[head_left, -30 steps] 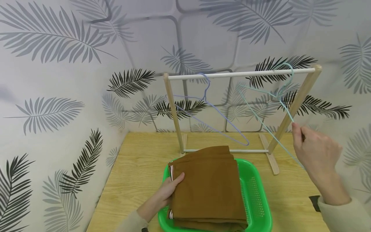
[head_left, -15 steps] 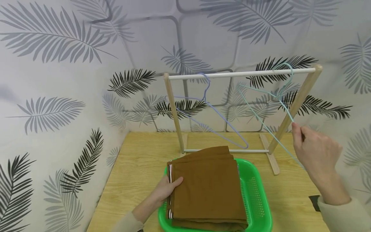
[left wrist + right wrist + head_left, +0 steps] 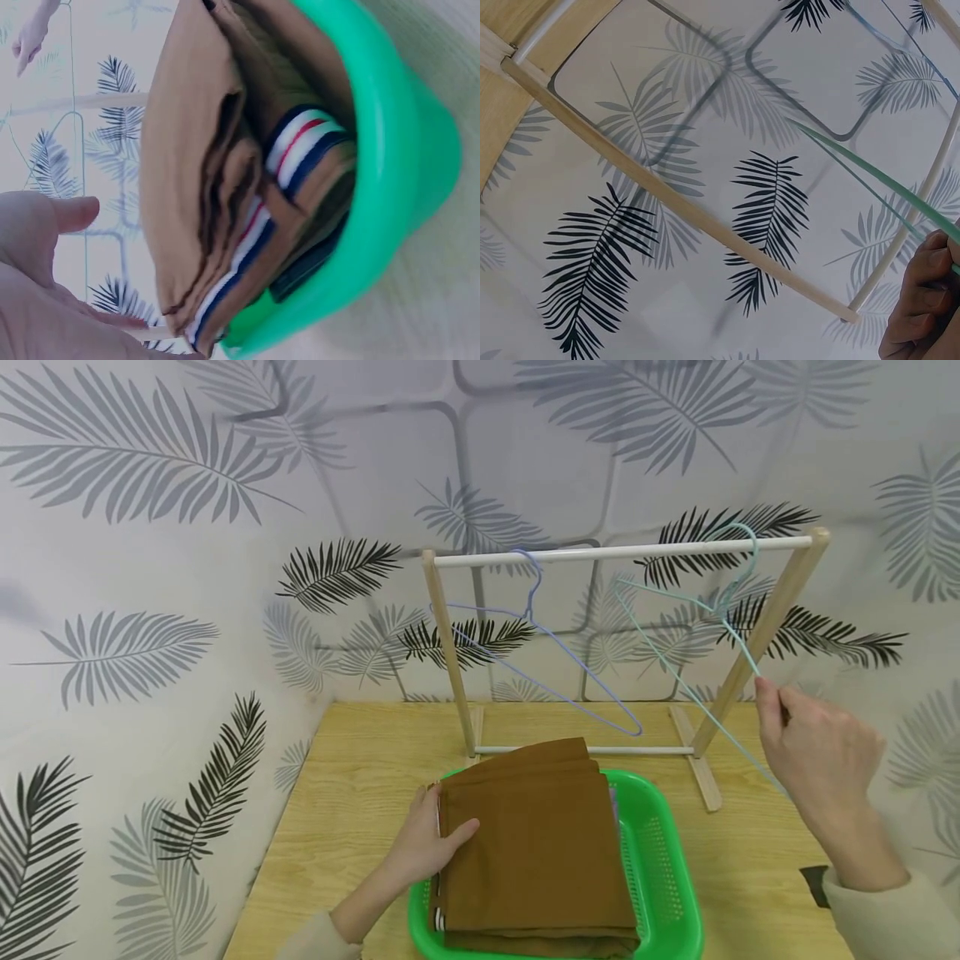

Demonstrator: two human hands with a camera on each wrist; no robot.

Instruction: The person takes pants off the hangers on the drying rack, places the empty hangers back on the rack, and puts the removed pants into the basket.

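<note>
A folded brown garment (image 3: 536, 852) with navy, white and red striped trim (image 3: 304, 146) lies on top of the green basket (image 3: 671, 860). At its left edge is my left hand (image 3: 423, 843), thumb over the cloth in the head view. The left wrist view shows that thumb (image 3: 75, 214) stretched out, apart from the fabric, with straight fingertips at the garment's far corner. My right hand (image 3: 821, 752) grips one arm of a mint-green hanger (image 3: 738, 643), whose hook is over the rack's rail (image 3: 630, 552).
A lavender-blue hanger (image 3: 573, 656) hangs on the rail further left. The rack's wooden posts (image 3: 450, 668) stand on the wooden table (image 3: 367, 760) behind the basket. Leaf-patterned covering (image 3: 150, 668) lines the walls behind and on the left. More folded cloth (image 3: 277, 67) lies inside the basket.
My left hand has slid away from me along the garment's left edge, its fingers now near the upper corner. The blue hanger swings slightly. My right hand stays put on the green hanger.
</note>
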